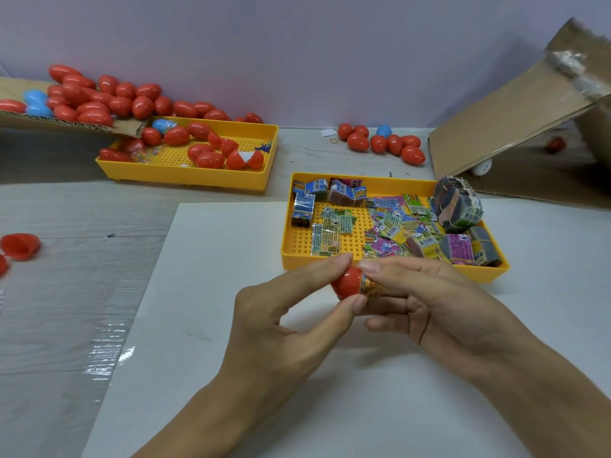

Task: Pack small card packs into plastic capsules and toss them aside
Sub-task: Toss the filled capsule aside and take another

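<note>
My left hand pinches a red capsule half between thumb and forefinger, just in front of the near yellow tray. My right hand holds a rolled card pack whose end sits in the mouth of that half. Loose and bundled card packs fill the near tray. A second yellow tray at the back left holds red capsules and open halves.
A heap of red and blue capsules spills off cardboard at the back left. More closed capsules lie at the back centre. An open red capsule half lies at the left edge. A cardboard flap leans at the right. A white sheet lies under my hands.
</note>
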### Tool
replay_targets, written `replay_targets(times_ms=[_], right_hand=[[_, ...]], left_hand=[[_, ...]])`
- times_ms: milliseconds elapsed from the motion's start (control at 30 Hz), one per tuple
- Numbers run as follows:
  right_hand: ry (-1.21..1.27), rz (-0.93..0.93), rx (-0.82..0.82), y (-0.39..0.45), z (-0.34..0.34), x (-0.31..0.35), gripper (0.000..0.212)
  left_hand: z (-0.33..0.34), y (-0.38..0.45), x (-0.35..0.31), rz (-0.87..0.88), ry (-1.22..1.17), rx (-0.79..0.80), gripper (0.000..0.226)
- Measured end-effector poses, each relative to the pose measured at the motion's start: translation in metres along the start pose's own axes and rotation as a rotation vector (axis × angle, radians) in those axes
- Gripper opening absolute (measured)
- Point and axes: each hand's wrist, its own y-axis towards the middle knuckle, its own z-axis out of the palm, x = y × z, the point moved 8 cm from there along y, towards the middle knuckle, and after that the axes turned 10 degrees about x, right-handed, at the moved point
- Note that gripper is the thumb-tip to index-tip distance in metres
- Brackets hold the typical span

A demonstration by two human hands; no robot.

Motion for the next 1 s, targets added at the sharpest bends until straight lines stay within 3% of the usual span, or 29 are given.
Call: replay_targets(times_ms=[500, 1000], right_hand=[[0.096, 0.068, -0.022, 0.003, -0.006, -0.011, 0.03], [0.026, 0.09, -0.022, 0.005, -0.008, -0.015, 0.031]], left_hand=[[0.006, 0.0, 0.011, -0.122, -0.014, 0.088, 0.038], [0.007, 0.0, 0.016, -0.148, -0.063, 0.112, 0.042]])
